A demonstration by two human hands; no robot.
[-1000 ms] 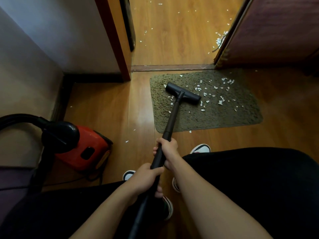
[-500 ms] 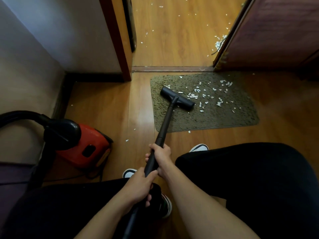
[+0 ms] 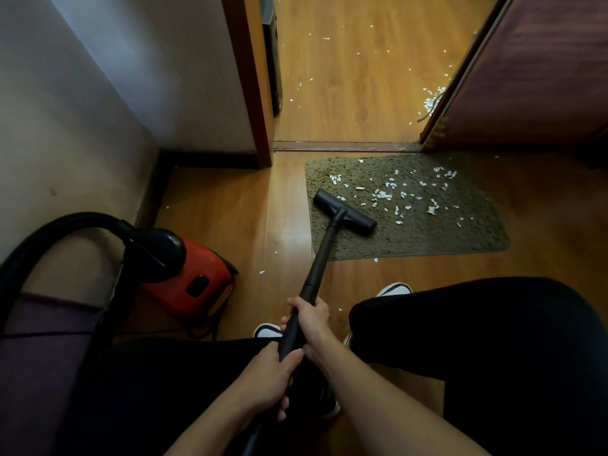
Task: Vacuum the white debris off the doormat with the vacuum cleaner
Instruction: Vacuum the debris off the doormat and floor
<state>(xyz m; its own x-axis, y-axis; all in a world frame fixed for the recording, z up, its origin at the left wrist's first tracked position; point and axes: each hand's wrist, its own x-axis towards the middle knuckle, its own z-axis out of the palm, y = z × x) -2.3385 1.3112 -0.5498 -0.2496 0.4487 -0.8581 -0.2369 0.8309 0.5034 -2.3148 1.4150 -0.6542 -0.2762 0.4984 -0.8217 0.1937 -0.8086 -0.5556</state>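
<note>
Drawn back toward the person since a second ago, the flat black floor nozzle (image 3: 344, 212) now sits on the near left part of the olive-green shaggy rectangular doormat (image 3: 427, 238), lying slantwise with its left end close to the mat's left edge. Most of the small white debris flakes (image 3: 381, 194) lie scattered on the mat beyond and to the right of the nozzle, and the strip of mat behind it looks nearly bare of them.

A straight black vacuum wand (image 3: 320, 258) runs from the nozzle down to both hands. The right hand (image 3: 312, 319) wraps its fingers round the wand higher up; the left hand (image 3: 266, 380) grips it just below, thumb along the tube.

On the left stands the red and black canister vacuum cleaner (image 3: 194, 284) on the glossy brown wooden floor (image 3: 230, 209), with its thick black hose (image 3: 65, 222) arching away. A few flakes lie on the floor near the mat and more beyond the doorway. White-toed shoes (image 3: 394, 288) show under black trousers.
</note>
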